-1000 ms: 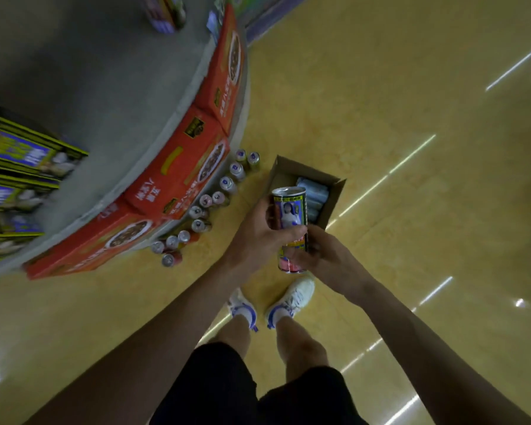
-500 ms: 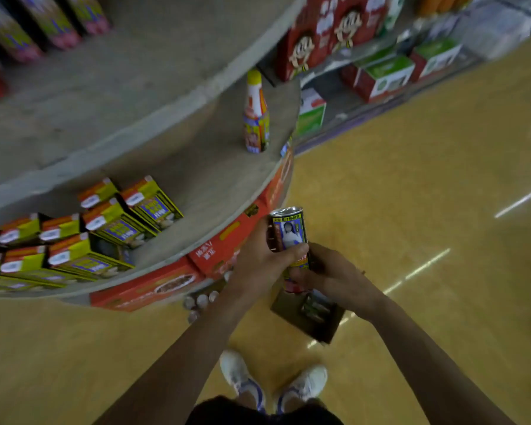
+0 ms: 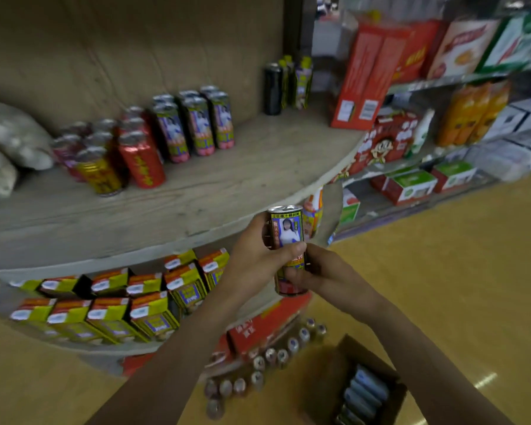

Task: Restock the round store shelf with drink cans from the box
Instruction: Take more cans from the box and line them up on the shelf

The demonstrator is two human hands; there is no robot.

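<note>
Below the shelf, the open brown cardboard box on the yellow floor holds pale blue-topped cans lying in a row. My left hand and right hand both close around one upright tall can with a portrait label, just before the round wooden shelf. Matching portrait cans stand deeper on that shelf, beside red cans.
</note>
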